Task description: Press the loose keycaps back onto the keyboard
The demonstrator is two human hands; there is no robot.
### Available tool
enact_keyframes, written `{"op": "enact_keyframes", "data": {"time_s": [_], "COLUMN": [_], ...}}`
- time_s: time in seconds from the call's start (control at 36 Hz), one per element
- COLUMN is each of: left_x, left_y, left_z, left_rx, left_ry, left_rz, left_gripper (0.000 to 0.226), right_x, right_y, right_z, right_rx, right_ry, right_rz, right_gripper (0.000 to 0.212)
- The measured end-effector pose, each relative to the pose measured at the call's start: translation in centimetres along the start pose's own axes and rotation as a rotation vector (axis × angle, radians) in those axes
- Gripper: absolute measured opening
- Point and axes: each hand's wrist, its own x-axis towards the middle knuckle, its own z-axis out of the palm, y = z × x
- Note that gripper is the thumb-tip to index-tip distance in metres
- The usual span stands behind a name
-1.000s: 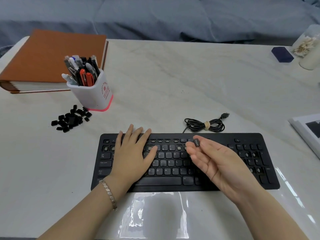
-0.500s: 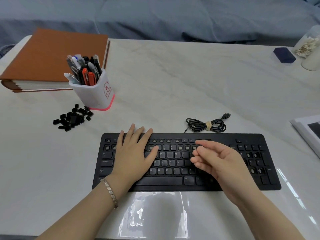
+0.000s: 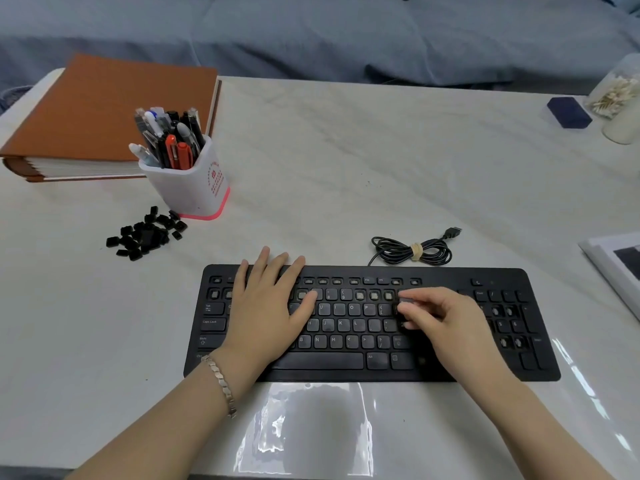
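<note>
The left hand [image 3: 270,306] lies flat on the left half of the keyboard [image 3: 446,276], fingers straight and spread, their tips past its far edge; a metal bracelet [image 3: 221,382] sits on the wrist. The right hand [image 3: 446,323] is curled over the right of the letter block, with its thumb and forefinger pinching a keycap [image 3: 406,301] down at the right end of the number row.

The keyboard is black and flat, in the lower middle of the frame. Its long axis runs left to right, and its spacebar edge is toward the bottom of the frame. Bare sockets show in the function row, the number row and the number pad.

At the upper left lies a thick brown binder [image 3: 104,109]. Just right of it stands a white pen cup [image 3: 194,185] with a pink base and red print, packed with upright pens [image 3: 166,140], black, white and red. In front of the cup, at centre left, is a heap of loose keycaps [image 3: 145,235], small and black, on the pale marble table [image 3: 346,161].

Beyond the keyboard's far edge lies its cable [image 3: 412,251], coiled and tied, with the plug pointing to the upper right. At the upper right are a dark blue box [image 3: 568,112] and a clear jar [image 3: 620,95] holding cotton swabs.
</note>
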Motion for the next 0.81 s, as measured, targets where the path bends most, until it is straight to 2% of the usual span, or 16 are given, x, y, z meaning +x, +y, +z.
{"op": "enact_keyframes", "data": {"time_s": [0.14, 0.22, 0.33, 0.47, 0.81], "left_x": [0.1, 0.1, 0.0, 0.1, 0.1], "left_y": [0.0, 0.0, 0.0, 0.0, 0.0], "left_z": [0.0, 0.0, 0.0, 0.0, 0.1], "left_rx": [0.02, 0.032, 0.034, 0.032, 0.046], "left_ry": [-0.002, 0.011, 0.019, 0.019, 0.024], "left_rz": [0.004, 0.011, 0.013, 0.012, 0.019], "left_gripper": [0.059, 0.058, 0.058, 0.057, 0.056], "right_x": [1.0, 1.7, 2.9, 4.0, 5.5], "right_y": [0.6, 0.9, 1.4, 1.7, 2.3], "right_z": [-0.9, -1.7, -2.5, -2.4, -2.4], "right_rx": [-0.091, -0.13, -0.302, -0.449, -0.397], "right_ry": [0.046, 0.066, 0.102, 0.059, -0.002], "right_rz": [-0.072, -0.1, -0.185, -0.263, -0.202], "right_gripper": [0.021, 0.014, 0.01, 0.012, 0.011]}}
